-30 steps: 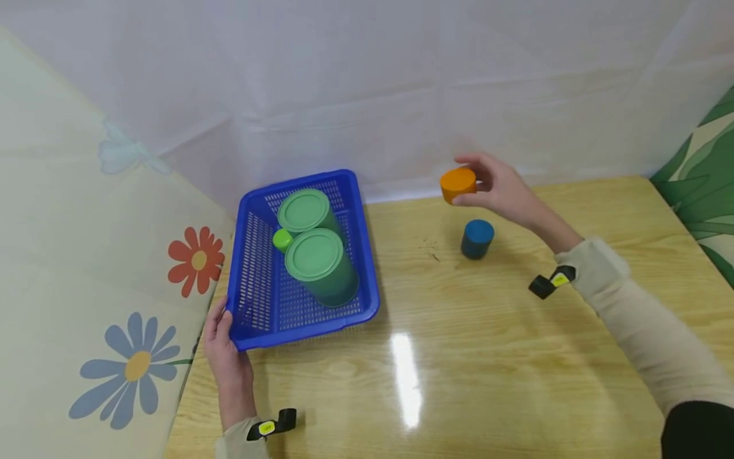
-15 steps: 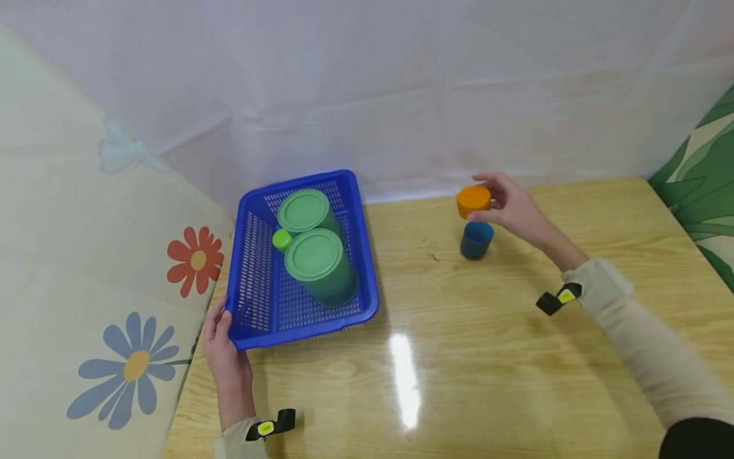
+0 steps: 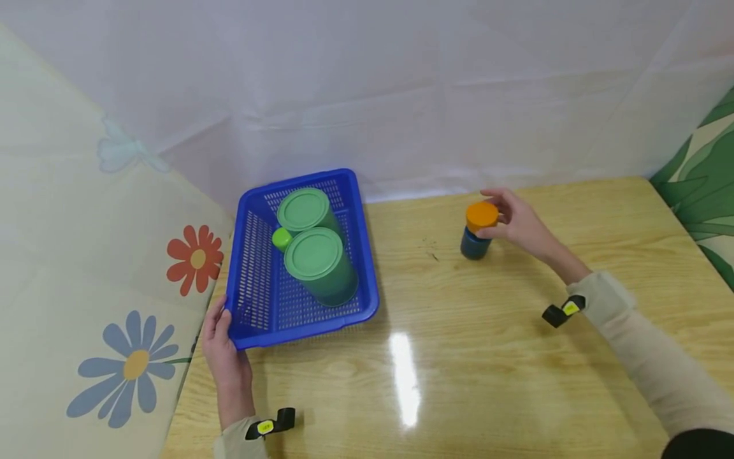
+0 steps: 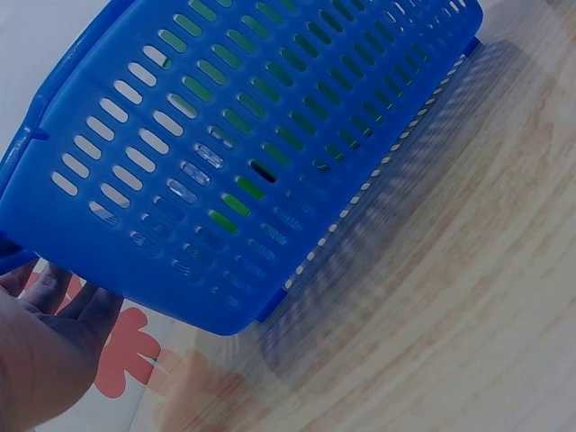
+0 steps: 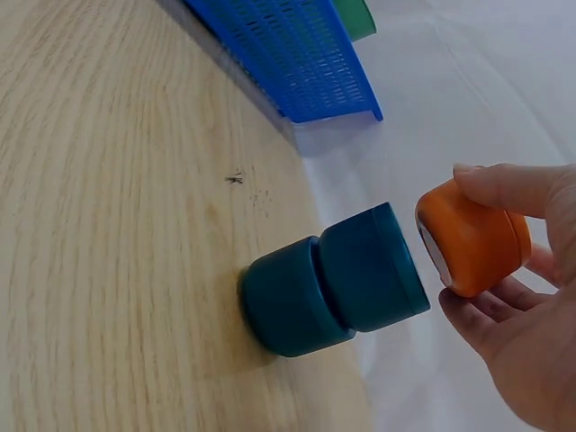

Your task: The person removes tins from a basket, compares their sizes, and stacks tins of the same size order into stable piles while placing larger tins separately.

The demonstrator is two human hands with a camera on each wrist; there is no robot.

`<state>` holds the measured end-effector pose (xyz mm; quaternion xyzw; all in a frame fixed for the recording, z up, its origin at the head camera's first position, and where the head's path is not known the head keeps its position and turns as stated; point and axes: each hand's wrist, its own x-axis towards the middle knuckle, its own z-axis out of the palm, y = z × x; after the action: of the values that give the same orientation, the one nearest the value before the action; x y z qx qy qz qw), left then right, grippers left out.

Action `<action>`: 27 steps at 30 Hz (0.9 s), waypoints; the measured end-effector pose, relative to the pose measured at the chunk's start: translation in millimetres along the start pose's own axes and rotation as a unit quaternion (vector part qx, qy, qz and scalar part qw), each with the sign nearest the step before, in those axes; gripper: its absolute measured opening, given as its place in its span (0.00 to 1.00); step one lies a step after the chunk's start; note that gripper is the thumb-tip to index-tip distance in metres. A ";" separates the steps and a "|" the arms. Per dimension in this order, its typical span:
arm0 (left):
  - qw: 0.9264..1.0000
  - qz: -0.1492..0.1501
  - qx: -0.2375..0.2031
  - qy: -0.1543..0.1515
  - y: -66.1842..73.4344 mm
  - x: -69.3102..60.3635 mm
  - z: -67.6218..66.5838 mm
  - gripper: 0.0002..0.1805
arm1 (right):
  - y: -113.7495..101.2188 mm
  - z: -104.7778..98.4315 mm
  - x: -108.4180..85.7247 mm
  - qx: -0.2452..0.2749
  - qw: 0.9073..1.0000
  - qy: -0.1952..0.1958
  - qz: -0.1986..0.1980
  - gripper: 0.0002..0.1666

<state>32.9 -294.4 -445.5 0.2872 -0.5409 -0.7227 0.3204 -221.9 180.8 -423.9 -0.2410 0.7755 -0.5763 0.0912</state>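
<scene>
My right hand (image 3: 518, 229) pinches a small orange round container (image 3: 481, 215) between thumb and fingers. In the right wrist view the orange container (image 5: 472, 236) is tilted, a narrow gap from the top of two stacked dark blue round containers (image 5: 337, 283). That stack (image 3: 474, 247) stands on the table, partly covered by the orange one in the head view. My left hand (image 3: 226, 357) holds the near left corner of a blue perforated basket (image 3: 371, 280); its fingers curl at the rim in the left wrist view.
In the basket stand two large green lidded canisters (image 3: 314, 255), with a small bright green round item (image 3: 281, 239) beside them. A pale cloth wall (image 3: 430, 95) backs the wooden table (image 3: 459, 357). Flower-printed cloth (image 3: 115, 268) hangs at left.
My right hand has moved right and down with the orange container, from apart to just over the blue stack. The left hand and basket have stayed in place.
</scene>
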 end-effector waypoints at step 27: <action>1.000 0.000 -0.012 -0.003 -1.6 1.3 -1.0 0.20 | 15.3 2.6 -4.2 -0.051 0.998 -0.036 0.018 0.49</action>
<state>32.6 -295.7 -447.4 0.2811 -0.5331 -0.7301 0.3223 -221.3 183.9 -439.6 -0.2526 0.8040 -0.5254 0.1172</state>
